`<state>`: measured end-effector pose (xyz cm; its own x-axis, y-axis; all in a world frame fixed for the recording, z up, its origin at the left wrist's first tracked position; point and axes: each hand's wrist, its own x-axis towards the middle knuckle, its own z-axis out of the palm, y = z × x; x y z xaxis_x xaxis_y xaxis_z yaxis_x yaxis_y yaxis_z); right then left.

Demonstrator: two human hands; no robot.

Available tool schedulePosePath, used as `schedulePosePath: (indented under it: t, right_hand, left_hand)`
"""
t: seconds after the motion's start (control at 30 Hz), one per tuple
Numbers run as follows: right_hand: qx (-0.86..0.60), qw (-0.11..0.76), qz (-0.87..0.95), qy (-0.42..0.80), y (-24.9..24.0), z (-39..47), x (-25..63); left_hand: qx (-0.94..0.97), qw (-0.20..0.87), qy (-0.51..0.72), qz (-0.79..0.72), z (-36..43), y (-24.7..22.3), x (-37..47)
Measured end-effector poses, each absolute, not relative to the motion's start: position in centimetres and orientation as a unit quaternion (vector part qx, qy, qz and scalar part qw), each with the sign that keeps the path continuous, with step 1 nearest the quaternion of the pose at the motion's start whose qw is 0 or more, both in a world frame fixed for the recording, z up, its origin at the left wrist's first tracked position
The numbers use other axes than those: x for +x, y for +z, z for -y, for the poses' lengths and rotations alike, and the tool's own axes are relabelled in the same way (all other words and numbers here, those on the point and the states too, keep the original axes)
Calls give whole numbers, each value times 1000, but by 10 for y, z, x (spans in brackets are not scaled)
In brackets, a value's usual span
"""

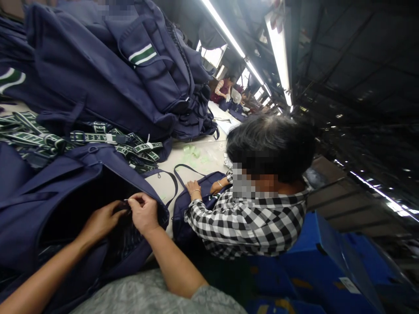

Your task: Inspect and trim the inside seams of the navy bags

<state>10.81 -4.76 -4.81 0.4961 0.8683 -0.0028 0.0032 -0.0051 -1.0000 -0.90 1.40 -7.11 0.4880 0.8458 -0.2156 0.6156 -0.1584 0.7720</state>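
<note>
An open navy backpack (65, 183) lies in front of me on the pale table (209, 155). My left hand (103, 220) and my right hand (144, 213) meet at the rim of its dark opening. Both pinch something small and dark there, by the bag's edge; what it is I cannot make out. The fingers of both hands are closed on that spot.
A tall pile of navy backpacks (108, 65) fills the table's left and back. Green-and-white lettered straps (42, 137) lie beside my bag. A co-worker in a checked shirt (248, 218) bends over another navy bag (199, 183) on my right. Blue crates (321, 261) stand lower right.
</note>
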Motion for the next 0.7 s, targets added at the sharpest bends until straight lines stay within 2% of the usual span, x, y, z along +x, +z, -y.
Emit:
schedulePosePath:
  t: [0.17, 0.27, 0.37, 0.43, 0.53, 0.7]
  right_hand:
    - [-691, 561, 350, 292, -59, 58, 106]
    - [-684, 534, 303, 394, -64, 59, 97]
    - [-594, 542, 221, 551, -56, 62, 88]
    - [-525, 560, 196, 610, -45, 68, 84]
    - [-469, 576, 194, 640, -29, 78, 84]
    - [-466, 596, 185, 627, -27, 82, 88]
  left_hand:
    - [724, 509, 103, -454, 1, -62, -37]
    - [712, 523, 99, -458, 11, -43, -49]
    - [699, 518, 96, -483, 18, -24, -54]
    - [692, 532, 88, -480, 19, -18, -55]
    - [702, 526, 70, -475, 19, -15, -55]
    - [750, 478, 24, -458, 16, -19, -62]
